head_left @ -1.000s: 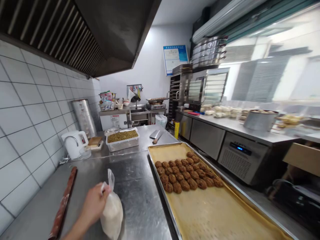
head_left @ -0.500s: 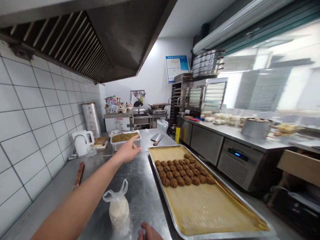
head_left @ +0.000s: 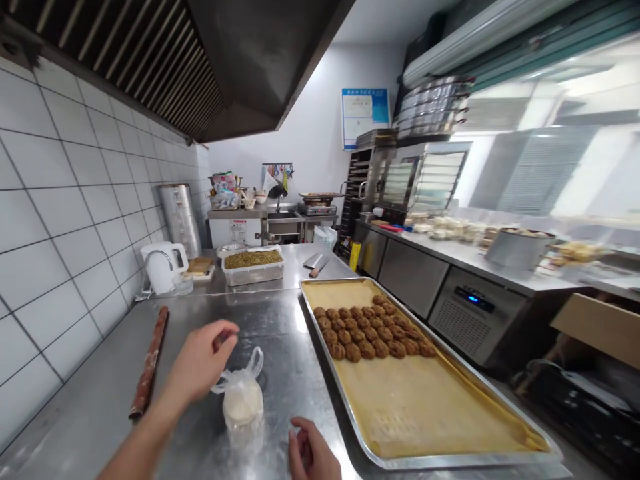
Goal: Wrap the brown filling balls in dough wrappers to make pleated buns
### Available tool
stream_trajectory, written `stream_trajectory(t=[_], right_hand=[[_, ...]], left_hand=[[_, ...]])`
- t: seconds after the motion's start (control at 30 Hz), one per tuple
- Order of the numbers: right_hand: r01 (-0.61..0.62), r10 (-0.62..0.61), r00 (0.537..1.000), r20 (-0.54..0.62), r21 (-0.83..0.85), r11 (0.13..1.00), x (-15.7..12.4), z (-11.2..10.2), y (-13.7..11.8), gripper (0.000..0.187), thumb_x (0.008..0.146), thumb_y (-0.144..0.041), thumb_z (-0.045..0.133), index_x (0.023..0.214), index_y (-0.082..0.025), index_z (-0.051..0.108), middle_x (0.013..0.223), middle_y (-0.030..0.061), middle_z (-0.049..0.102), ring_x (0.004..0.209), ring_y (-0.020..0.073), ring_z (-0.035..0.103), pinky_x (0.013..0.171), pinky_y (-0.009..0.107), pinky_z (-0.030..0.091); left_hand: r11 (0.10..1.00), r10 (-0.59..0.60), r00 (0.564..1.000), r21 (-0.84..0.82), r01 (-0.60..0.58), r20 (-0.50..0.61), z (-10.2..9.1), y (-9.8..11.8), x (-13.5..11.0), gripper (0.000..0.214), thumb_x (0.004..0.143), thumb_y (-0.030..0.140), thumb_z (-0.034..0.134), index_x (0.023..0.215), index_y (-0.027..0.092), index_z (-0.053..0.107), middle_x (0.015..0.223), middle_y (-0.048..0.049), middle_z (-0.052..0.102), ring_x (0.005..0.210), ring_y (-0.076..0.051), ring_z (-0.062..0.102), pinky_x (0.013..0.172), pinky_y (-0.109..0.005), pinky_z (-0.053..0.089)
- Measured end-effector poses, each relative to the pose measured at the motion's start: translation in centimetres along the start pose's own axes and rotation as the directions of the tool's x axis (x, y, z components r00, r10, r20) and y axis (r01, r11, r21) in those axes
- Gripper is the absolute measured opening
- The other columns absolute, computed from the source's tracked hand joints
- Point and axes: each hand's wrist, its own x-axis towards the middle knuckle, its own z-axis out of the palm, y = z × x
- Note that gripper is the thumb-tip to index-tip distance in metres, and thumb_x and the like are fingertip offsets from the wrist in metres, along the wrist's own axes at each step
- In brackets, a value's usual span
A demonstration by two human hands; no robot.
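Observation:
My left hand [head_left: 204, 357] hovers above the steel worktop with its fingers loosely bent and the thumb apart, holding nothing. Close to its right stands a tied clear plastic bag [head_left: 243, 407] of pale contents, its knotted handles sticking up. My right hand [head_left: 313, 450], at the bottom edge, is empty too, its fingers curved and the thumb apart. To its right lies a large baking tray [head_left: 355, 433] lined with yellowish paper. Rows of brown dough balls [head_left: 373, 333] sit on the tray's middle part.
A brown rolling pin [head_left: 150, 363] lies left of my left hand. Farther back are a plastic tub [head_left: 254, 272] of greenish-brown filling, a white kettle [head_left: 163, 267], and a scraper with a brush [head_left: 316, 270]. The tiled wall [head_left: 65, 267] bounds the left side.
My left hand has come back from near the tub, its pointing finger now bent, to beside the plastic bag. My right hand shows more fully. The view has shifted slightly downward.

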Motion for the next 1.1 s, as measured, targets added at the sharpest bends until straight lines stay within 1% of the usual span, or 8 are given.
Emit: stream_trajectory(t=[0.13, 0.27, 0.37, 0.5, 0.63, 0.87, 0.97, 1.1], right_hand=[[0.051, -0.081, 0.981, 0.177, 0.165, 0.985, 2.9, 0.3, -4.7, 0.03, 0.107, -0.038, 0.048, 0.098, -0.023, 0.072, 0.09, 0.0077, 0.072, 0.079, 0.021, 0.071, 0.074, 0.029, 0.059], [0.084, -0.114, 0.967, 0.23, 0.137, 0.987, 5.8, 2.7, -8.2, 0.021, 0.102, -0.025, 0.055, 0.115, -0.025, 0.072, 0.112, 0.009, 0.072, 0.105, 0.0246, 0.071, 0.094, 0.036, 0.058], [0.091, -0.085, 0.962, 0.261, -0.013, 0.996, 7.2, 4.6, -9.3, 0.02, 0.093, -0.02, 0.067, 0.112, -0.023, 0.073, 0.107, 0.0093, 0.072, 0.1, 0.0296, 0.07, 0.092, 0.044, 0.058], [0.124, -0.102, 0.952, 0.287, -0.06, 0.99, 7.8, 5.3, -9.3, 0.021, 0.087, -0.007, 0.065, 0.095, -0.022, 0.077, 0.094, 0.0088, 0.074, 0.088, 0.0304, 0.071, 0.081, 0.042, 0.057], [0.168, -0.157, 0.934, 0.32, -0.008, 0.986, 8.0, 4.3, -9.0, 0.032, 0.092, -0.006, 0.056, 0.107, -0.025, 0.078, 0.097, 0.0059, 0.078, 0.091, 0.0261, 0.074, 0.083, 0.036, 0.057], [0.152, -0.172, 0.915, 0.364, 0.083, 0.985, 8.3, 3.0, -8.7, 0.033, 0.099, -0.013, 0.049, 0.125, -0.021, 0.068, 0.108, 0.0093, 0.077, 0.099, 0.0265, 0.074, 0.086, 0.037, 0.059], [0.166, -0.201, 0.916, 0.347, 0.129, 0.978, 8.1, 2.6, -7.5, 0.034, 0.1, -0.013, 0.047, 0.13, -0.019, 0.063, 0.111, 0.0105, 0.075, 0.101, 0.0251, 0.072, 0.09, 0.037, 0.059], [0.15, -0.186, 0.935, 0.302, 0.141, 0.979, 7.5, 0.9, -5.4, 0.035, 0.101, -0.014, 0.046, 0.132, -0.018, 0.061, 0.1, 0.0083, 0.072, 0.092, 0.0233, 0.071, 0.085, 0.036, 0.06]], left_hand=[[0.987, -0.148, 0.984, 0.049, 0.153, -0.102, 2.5, -7.5, -6.4, 0.027, 0.091, 0.026, 0.048, 0.098, 0.022, 0.073, 0.081, -0.0025, 0.071, 0.071, -0.02, 0.064, 0.071, -0.031, 0.049], [0.997, -0.073, 0.997, 0.007, 0.073, -0.002, 5.5, -10.6, -6.2, 0.04, 0.093, 0.024, 0.043, 0.118, 0.023, 0.074, 0.123, -0.0095, 0.069, 0.114, -0.024, 0.066, 0.104, -0.038, 0.05], [0.999, 0.004, 0.991, -0.032, 0.0, 0.133, 6.4, -11.1, -3.9, 0.042, 0.089, 0.018, 0.047, 0.12, 0.023, 0.075, 0.136, -0.0093, 0.063, 0.115, -0.021, 0.067, 0.105, -0.033, 0.05], [0.995, 0.096, 0.954, -0.06, -0.082, 0.285, 6.3, -10.7, -2.1, 0.024, 0.085, 0.016, 0.054, 0.086, 0.02, 0.077, 0.123, -0.0085, 0.068, 0.098, -0.019, 0.07, 0.093, -0.028, 0.053], [0.989, 0.146, 0.935, -0.084, -0.125, 0.324, 6.1, -9.8, -2.7, 0.023, 0.087, 0.018, 0.056, 0.101, 0.022, 0.074, 0.115, -0.0076, 0.07, 0.1, -0.021, 0.068, 0.093, -0.03, 0.053], [0.993, 0.113, 0.952, -0.075, -0.095, 0.285, 6.5, -8.5, -4.4, 0.023, 0.096, 0.032, 0.054, 0.093, 0.025, 0.076, 0.094, -0.0066, 0.073, 0.09, -0.023, 0.068, 0.084, -0.032, 0.051], [0.998, 0.0, 0.979, -0.066, 0.014, 0.205, 7.0, -8.9, -5.4, 0.025, 0.093, 0.033, 0.058, 0.107, 0.024, 0.076, 0.095, -0.007, 0.073, 0.084, -0.022, 0.068, 0.078, -0.031, 0.05], [0.987, -0.151, 0.985, -0.043, 0.155, 0.083, 7.0, -10.8, -7.0, 0.027, 0.093, 0.032, 0.057, 0.11, 0.023, 0.076, 0.091, -0.0052, 0.073, 0.077, -0.021, 0.067, 0.073, -0.031, 0.051]])
